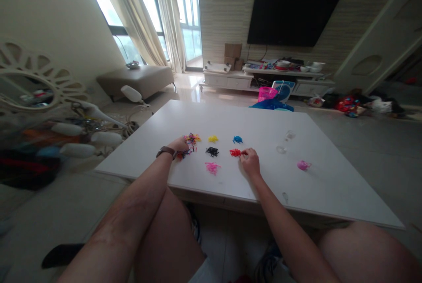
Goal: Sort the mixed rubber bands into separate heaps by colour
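On the white table (263, 125) lie small piles of thin coloured pieces: yellow (213, 139), blue (238, 139), black (212, 151), red (235, 153) and pink (212, 168). A mixed-colour pile (191, 142) is at the left. My left hand (179, 144), with a dark watch on its wrist, rests against the left side of the mixed pile; its fingertips are partly hidden. My right hand (250, 161) touches the right edge of the red pile, its fingers bent together; whatever is between them is too small to make out.
A pink object (303, 165) and clear items, one a small ring (281, 149), lie on the table's right part. Beyond the far edge stand a pink basket (267, 93) and blue things. A white lamp (77, 150) is left of the table.
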{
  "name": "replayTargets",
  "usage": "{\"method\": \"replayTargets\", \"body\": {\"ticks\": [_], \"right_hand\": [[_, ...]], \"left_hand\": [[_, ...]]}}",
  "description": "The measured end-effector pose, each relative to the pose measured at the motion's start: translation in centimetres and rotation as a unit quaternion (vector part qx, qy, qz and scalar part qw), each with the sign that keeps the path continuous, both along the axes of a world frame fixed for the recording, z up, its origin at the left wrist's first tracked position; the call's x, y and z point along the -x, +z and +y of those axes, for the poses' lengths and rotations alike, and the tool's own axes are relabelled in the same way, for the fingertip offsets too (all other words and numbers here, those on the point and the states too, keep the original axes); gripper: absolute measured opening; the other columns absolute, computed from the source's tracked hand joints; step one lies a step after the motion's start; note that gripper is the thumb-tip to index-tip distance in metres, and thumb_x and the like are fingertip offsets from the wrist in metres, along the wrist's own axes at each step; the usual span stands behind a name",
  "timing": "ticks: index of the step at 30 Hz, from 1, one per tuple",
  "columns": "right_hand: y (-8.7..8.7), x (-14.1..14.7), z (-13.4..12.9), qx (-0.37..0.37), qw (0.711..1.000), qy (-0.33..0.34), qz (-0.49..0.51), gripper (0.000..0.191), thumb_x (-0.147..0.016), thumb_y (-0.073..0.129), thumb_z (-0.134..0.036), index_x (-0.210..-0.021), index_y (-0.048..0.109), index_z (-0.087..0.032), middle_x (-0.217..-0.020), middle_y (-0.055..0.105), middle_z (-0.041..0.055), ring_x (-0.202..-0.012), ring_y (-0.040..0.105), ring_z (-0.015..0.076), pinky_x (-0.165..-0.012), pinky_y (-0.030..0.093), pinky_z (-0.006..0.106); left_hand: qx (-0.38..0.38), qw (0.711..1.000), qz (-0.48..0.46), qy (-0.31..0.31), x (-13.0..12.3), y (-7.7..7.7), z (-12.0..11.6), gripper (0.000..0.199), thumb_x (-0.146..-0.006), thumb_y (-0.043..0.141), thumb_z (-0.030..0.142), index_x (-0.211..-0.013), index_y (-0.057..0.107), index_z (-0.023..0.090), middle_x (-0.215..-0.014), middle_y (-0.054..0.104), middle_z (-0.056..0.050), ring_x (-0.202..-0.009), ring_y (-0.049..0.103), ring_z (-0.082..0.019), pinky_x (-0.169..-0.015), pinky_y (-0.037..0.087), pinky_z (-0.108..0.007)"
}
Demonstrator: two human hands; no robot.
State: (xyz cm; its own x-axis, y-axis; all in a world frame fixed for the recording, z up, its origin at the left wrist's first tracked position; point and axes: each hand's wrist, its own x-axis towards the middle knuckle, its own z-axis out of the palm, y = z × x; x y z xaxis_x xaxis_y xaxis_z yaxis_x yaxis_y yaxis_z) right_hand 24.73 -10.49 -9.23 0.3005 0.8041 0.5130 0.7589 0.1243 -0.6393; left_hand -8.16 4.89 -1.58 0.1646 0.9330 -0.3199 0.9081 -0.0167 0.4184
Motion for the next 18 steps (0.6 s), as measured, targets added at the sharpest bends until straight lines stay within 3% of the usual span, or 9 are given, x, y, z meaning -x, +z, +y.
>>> {"method": "replayTargets", "body": {"ticks": [10,18], "right_hand": [[0.13,0.06,-0.07,0.000,1.000,0.004,0.002,0.009,-0.076,0.054,-0.016,-0.072,0.059,-0.023,-0.082,0.062,0.0052,-0.087,0.057,0.0238,-0.084,0.045,0.037],[-0.09,0.08,0.05,0.006,1.000,0.004,0.003,0.009,-0.078,0.054,-0.017,-0.073,0.060,-0.023,-0.084,0.063,0.0055,-0.088,0.057,0.0239,-0.085,0.045,0.037]], "left_hand": [[-0.020,1.000,0.000,0.001,-0.33,-0.56,0.08,0.016,-0.051,0.069,0.012,-0.062,0.060,0.019,-0.054,0.060,-0.005,-0.062,0.064,-0.025,-0.054,0.043,-0.028],[0.000,1.000,-0.020,-0.019,-0.14,0.25,0.04,0.010,-0.056,0.070,0.016,-0.057,0.060,0.019,-0.053,0.059,-0.002,-0.058,0.058,-0.018,-0.052,0.038,-0.025]]}}
